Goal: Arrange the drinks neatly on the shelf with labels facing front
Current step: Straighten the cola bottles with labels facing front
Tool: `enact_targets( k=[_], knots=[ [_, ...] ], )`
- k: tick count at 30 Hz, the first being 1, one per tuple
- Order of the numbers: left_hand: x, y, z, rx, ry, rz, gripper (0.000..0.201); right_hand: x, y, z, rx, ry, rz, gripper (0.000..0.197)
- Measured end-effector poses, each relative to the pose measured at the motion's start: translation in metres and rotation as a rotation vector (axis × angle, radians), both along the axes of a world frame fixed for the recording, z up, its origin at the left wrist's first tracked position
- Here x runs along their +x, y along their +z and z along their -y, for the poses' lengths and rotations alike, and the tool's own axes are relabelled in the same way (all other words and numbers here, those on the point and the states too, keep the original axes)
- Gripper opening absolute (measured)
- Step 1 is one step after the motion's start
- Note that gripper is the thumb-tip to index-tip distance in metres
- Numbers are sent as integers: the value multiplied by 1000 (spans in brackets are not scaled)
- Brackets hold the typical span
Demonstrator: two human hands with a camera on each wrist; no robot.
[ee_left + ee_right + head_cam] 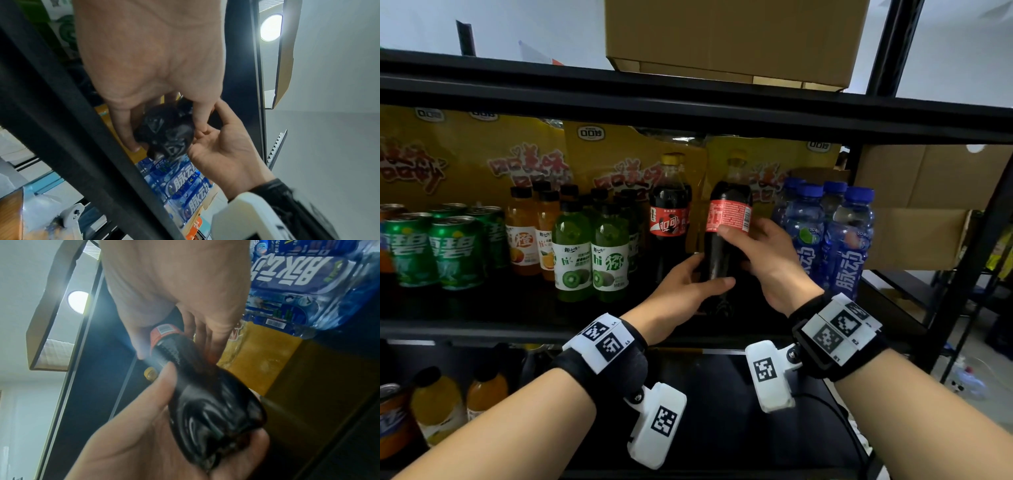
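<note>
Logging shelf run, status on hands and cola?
Left hand grips cola bottle low, right hand at label. Label's fine-print side faces front. Blue bottles close beside on the right.

Glossy clear plastic cola bottle [726, 222] with a paper-like red label, matt black metal shelf [482, 329], dull brown cardboard box [736, 37].

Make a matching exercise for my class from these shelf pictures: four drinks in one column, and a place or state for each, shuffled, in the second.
Column 1
1. cola bottle
2. green cans
3. blue bottles
4. kiwi bottles

Column 2
A. far left of the shelf
B. held by both hands, small print facing front
C. right end of the row
D. between the orange juice and the standing cola

Pairs: 1-B, 2-A, 3-C, 4-D
</note>
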State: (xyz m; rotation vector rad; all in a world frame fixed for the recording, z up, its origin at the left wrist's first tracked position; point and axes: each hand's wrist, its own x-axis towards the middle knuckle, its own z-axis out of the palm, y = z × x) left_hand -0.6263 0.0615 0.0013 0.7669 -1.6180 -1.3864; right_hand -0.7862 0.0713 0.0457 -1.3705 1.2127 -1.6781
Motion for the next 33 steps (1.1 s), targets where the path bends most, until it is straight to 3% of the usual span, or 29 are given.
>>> enact_targets(
  k=[2,6,11,14,18,20,24,27,30,33],
  knots=[
    [0,-4,-1,-70,43,14,52,-1,1,-2,8,4,-72,58],
    [-1,-9,-1,-124,74,55,75,-3,2,-2,-1,-5,-127,46],
    [4,1,5,11,-34,-54,47,-5,1,0,-7,18,-75,22],
    [4,2,5,-4,18,-80,39,-3,1,1,-1,33,-45,29],
    [3,-5,2,-96,93,-60,35,0,1,0,-6,35,-91,64],
    [1,-9,1,-127,106,-48,41,0,2,-1,0,26,-110,64],
    [2,-2,0,-66,30,-13,56,0,4,-3,-8,37,-40,45],
    [4,5,0,12,-60,16,45,-2,4,-4,9,50,8,39],
    [6,6,1,-27,-39,22,35,-2,4,-7,32,107,89,49],
    [7,1,0,-85,37,41,38,-3,5,-10,34,103,26,64]
  ],
)
